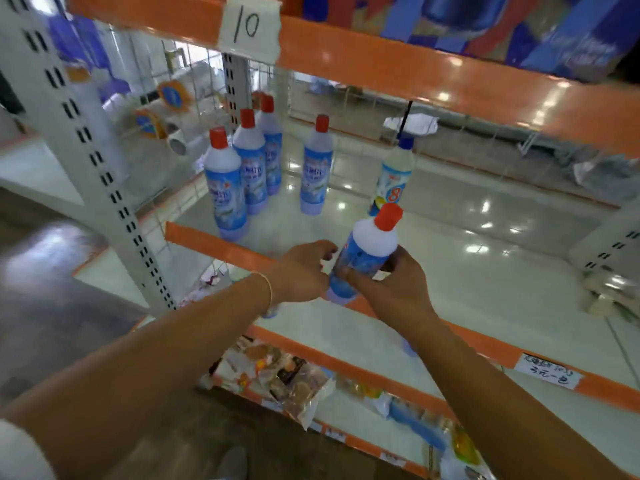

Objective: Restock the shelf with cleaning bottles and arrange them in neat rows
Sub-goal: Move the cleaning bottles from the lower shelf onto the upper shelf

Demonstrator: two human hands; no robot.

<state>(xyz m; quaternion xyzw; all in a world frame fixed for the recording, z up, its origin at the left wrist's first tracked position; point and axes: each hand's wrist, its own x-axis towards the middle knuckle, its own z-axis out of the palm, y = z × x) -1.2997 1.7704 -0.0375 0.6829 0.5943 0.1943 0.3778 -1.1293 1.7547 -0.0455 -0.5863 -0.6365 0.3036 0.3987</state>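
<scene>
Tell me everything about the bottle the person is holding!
The held bottle looks like white plastic, with a red screw cap, a blue printed label and a pale purple base. Its cap is on. It tilts, top leaning right, above the orange front edge of the shelf, not yet standing on it. The right hand grips its lower body; the left hand has its fingers at the left side.

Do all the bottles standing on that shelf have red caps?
No: the bottle at the right has a blue cap, while the other standing bottles have red ones.
</scene>
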